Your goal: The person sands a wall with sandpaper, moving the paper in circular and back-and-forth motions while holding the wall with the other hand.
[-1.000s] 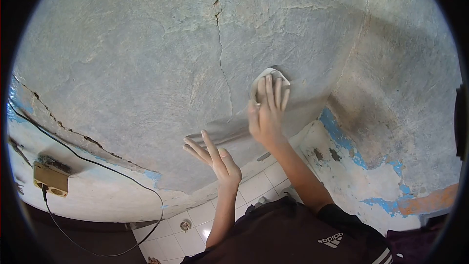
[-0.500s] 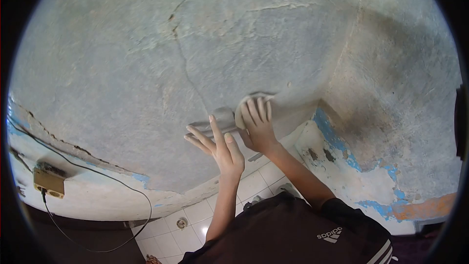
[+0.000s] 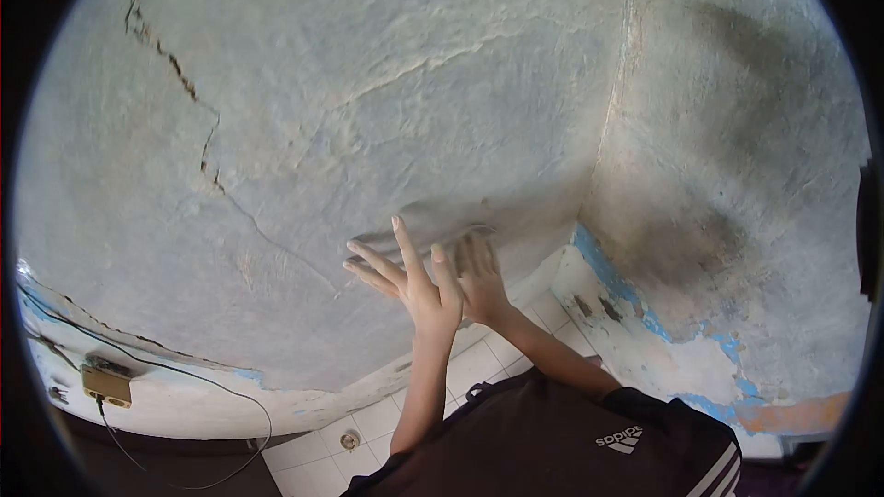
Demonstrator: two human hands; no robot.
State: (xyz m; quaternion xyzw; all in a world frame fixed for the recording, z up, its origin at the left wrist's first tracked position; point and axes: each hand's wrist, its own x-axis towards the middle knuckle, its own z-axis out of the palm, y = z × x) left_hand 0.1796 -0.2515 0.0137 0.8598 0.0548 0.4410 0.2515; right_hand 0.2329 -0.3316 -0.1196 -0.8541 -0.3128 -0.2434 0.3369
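Observation:
My left hand (image 3: 422, 290) is raised against the grey plastered wall (image 3: 387, 156), its fingers spread and nothing in them. Just right of it, and partly behind it, my right hand (image 3: 483, 287) presses toward the wall with fingers extended and smeared by motion. A thin pale sheet (image 3: 477, 229) shows at those fingertips, flat along the wall; its kind I cannot tell. Soft shadows of both hands fall on the plaster.
A long crack (image 3: 189, 83) runs down the wall at left. Peeling blue paint (image 3: 603, 262) edges the lower right corner. At lower left hangs a socket block (image 3: 108, 385) with a plugged-in cable (image 3: 207, 385). White floor tiles (image 3: 378, 419) lie below, with a round drain (image 3: 350, 440).
The view has turned, so the crack sits further left and the corner shifts left. My right hand has moved down, closer behind my left hand. My left hand stays spread.

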